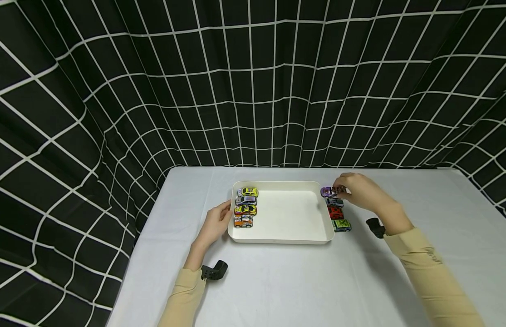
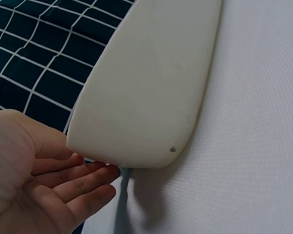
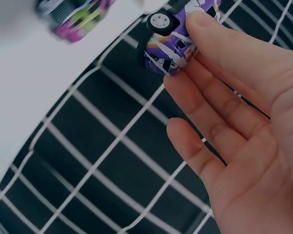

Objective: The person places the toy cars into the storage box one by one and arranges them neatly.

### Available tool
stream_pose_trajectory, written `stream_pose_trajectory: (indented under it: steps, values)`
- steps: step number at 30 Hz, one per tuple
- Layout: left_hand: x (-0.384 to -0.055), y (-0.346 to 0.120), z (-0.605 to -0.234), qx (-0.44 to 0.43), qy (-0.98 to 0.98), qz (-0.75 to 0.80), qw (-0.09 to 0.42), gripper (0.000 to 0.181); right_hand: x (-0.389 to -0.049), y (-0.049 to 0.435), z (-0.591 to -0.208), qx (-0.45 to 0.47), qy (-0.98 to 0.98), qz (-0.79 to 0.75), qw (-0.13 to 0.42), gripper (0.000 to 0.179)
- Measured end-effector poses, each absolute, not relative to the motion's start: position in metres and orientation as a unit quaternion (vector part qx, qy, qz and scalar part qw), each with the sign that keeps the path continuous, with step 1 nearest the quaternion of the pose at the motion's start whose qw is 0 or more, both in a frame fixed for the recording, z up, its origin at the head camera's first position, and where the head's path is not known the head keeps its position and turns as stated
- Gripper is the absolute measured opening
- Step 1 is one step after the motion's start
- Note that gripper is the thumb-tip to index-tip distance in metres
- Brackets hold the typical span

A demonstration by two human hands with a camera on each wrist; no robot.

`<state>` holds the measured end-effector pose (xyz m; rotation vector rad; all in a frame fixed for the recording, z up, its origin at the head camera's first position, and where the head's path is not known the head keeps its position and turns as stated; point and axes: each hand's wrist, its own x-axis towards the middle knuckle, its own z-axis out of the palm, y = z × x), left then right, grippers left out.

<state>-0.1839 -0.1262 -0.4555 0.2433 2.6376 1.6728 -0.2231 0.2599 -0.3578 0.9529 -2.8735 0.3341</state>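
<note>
Purple car [image 1: 327,191] is at the tray's far right corner, long axis pointing across the tray [image 1: 289,213]; our right hand [image 1: 360,190], nearer, pinches it, our left hand [image 1: 213,223] grips the tray's left side.

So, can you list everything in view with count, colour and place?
curtain: 1, black with white grid, background
table: 1, white, foreground
tray: 1, white, on the table
yellow cars: 2, yellow, tray's left row, farthest and third
silver car: 1, silver, same row, second
orange car: 1, orange, same row, nearest
purple car: 1, purple, outside tray's right side, farthest
blue car: 1, greyish blue, same side, second
red car: 1, red, same side, third
green car: 1, green, same side, nearest
wrist devices: 2, black, on wrists
sleeves: 2, beige, on arms
left hand: 1, at tray's left
right hand: 1, pinching purple car
</note>
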Motion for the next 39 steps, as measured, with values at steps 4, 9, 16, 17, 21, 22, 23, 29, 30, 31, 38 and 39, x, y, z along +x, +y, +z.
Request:
stream_pose_trajectory:
  steps: [4, 9, 16, 17, 21, 22, 23, 29, 30, 31, 38, 39]
  values:
    - [-0.184, -0.127, -0.455, 0.079, 0.840, 0.537, 0.004, 0.041, -0.221, 0.245, -0.360, 0.326, -0.939, 0.106, 0.042, 0.017]
    - [-0.184, -0.127, -0.455, 0.079, 0.841, 0.536, 0.004, 0.041, -0.219, 0.228, -0.363, 0.352, -0.929, 0.111, 0.040, 0.016]
    - [-0.184, -0.126, -0.455, 0.076, 0.844, 0.531, 0.003, 0.041, -0.218, 0.206, -0.365, 0.374, -0.919, 0.116, 0.036, 0.012]
    - [-0.184, -0.126, -0.455, 0.076, 0.844, 0.531, 0.002, 0.041, -0.218, 0.204, -0.365, 0.374, -0.919, 0.115, 0.033, 0.012]
    - [-0.185, -0.127, -0.457, 0.077, 0.843, 0.533, 0.001, 0.041, -0.217, 0.192, -0.365, 0.378, -0.919, 0.110, 0.019, 0.011]
    - [-0.185, -0.127, -0.457, 0.077, 0.843, 0.533, 0.001, 0.041, -0.216, 0.188, -0.365, 0.378, -0.919, 0.110, 0.016, 0.010]
    - [-0.186, -0.127, -0.458, 0.078, 0.843, 0.533, 0.001, 0.041, -0.215, 0.185, -0.365, 0.380, -0.918, 0.112, 0.014, 0.010]
    - [-0.187, -0.127, -0.459, 0.074, 0.844, 0.531, 0.005, 0.041, -0.210, 0.167, -0.368, 0.400, -0.909, 0.114, 0.023, 0.009]
    - [-0.187, -0.127, -0.459, 0.073, 0.844, 0.532, 0.006, 0.042, -0.210, 0.164, -0.369, 0.405, -0.907, 0.113, 0.025, 0.009]
    - [-0.187, -0.127, -0.459, 0.073, 0.844, 0.531, 0.007, 0.042, -0.210, 0.161, -0.370, 0.409, -0.905, 0.111, 0.027, 0.010]
    - [-0.186, -0.127, -0.457, 0.076, 0.842, 0.534, 0.007, 0.042, -0.207, 0.136, -0.373, 0.434, -0.896, 0.096, 0.023, 0.019]
    - [-0.186, -0.127, -0.457, 0.076, 0.842, 0.534, 0.007, 0.042, -0.206, 0.133, -0.374, 0.435, -0.895, 0.093, 0.021, 0.020]
